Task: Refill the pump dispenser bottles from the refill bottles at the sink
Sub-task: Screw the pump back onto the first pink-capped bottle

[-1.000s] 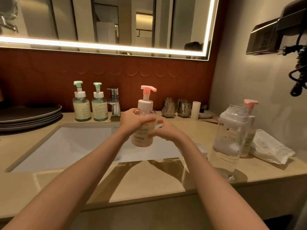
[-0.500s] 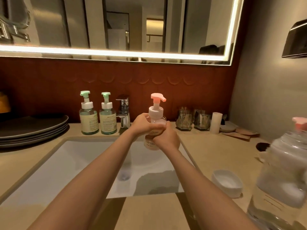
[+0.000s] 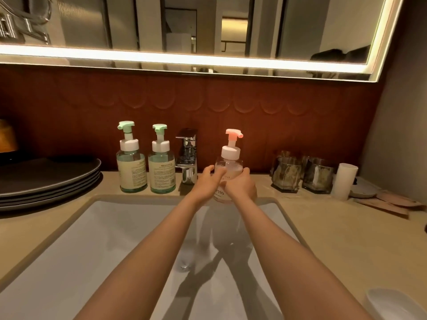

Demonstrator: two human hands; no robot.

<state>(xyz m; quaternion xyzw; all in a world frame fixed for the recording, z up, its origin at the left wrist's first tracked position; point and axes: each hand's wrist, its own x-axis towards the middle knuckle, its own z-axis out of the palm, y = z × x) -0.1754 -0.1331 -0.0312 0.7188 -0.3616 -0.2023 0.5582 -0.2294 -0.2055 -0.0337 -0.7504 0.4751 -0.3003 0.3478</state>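
- A backlit wall mirror (image 3: 208, 31) runs the width of the wall above a beige stone counter (image 3: 335, 239).
- A white rectangular sink basin (image 3: 92, 250) is sunk into the counter in front of the person, whose bare forearms stretch across it toward 12 o'clock.
- A stack of dark grey plates (image 3: 46, 181) sits on the counter at 10 o'clock.
- A clear bottle with a mint-green pump (image 3: 131, 167) stands upright at 11 o'clock, with a second green-pump bottle (image 3: 161, 169) just beside it.
- A clear pink-pump dispenser bottle (image 3: 231, 162) is upright at 12 o'clock, at the basin's back rim, just right of the chrome tap (image 3: 188, 155). The hands hide its base, so whether it rests on the counter cannot be told.
- The left hand (image 3: 205, 183) holds the bottle's left side, fingers curled against it.
- The right hand (image 3: 241, 187) grips the right side, fingers wrapped round the body.
- Two glass tumblers (image 3: 286, 174) stand at 1 o'clock, with a white cylindrical cup (image 3: 344, 181) near them.
- A small white dish (image 3: 392, 303) lies at 4 o'clock.
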